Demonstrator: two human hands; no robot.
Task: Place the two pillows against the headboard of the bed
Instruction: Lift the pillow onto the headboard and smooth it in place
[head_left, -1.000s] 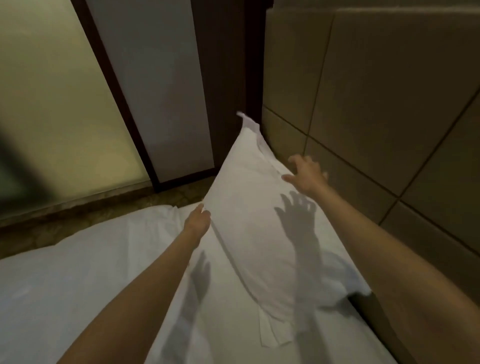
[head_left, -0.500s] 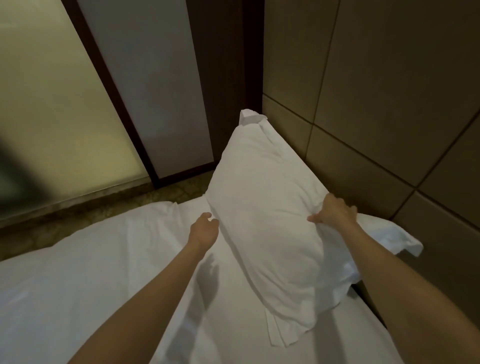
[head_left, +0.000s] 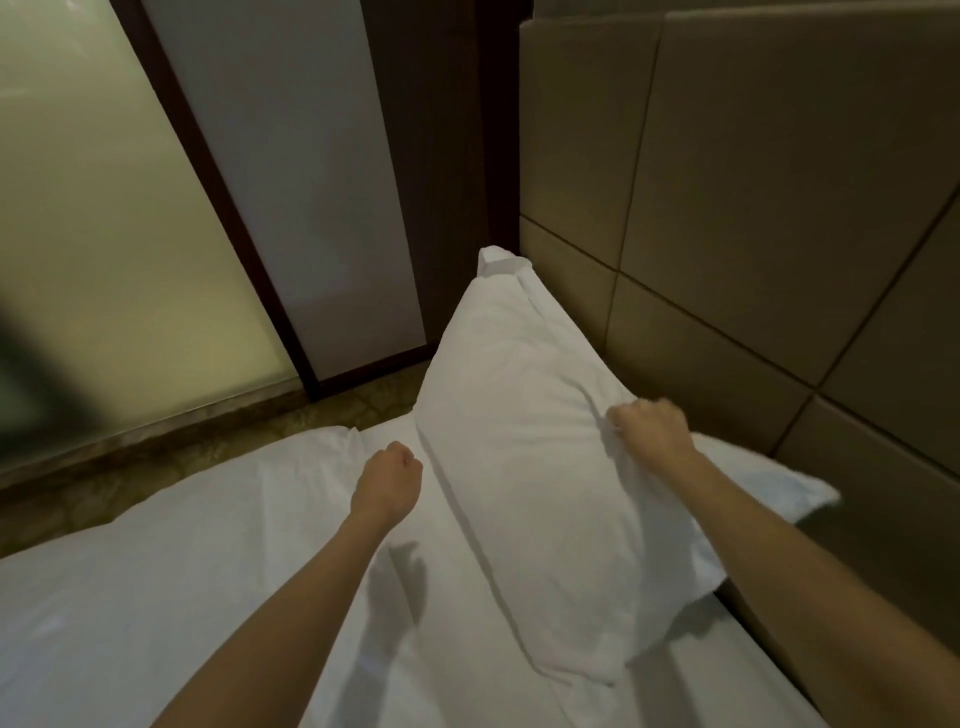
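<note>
Since earlier: your right hand (head_left: 649, 434) slid nearer, now pinching plump white fabric pillow (head_left: 524, 441) propped on padded tan headboard (head_left: 727, 208); left hand (head_left: 387, 480) clenched, empty; second pillow unplaced.

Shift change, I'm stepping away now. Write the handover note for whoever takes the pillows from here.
Right hand: gripping the front pillow at its upper edge.
Left hand: loosely closed, empty, above the sheet, beside that pillow.
Front pillow leans toward the headboard; a second pillow shows behind it, mostly hidden.
Done: both are at the headboard end.
Left: settle the front pillow, release, check the rear one.
</note>
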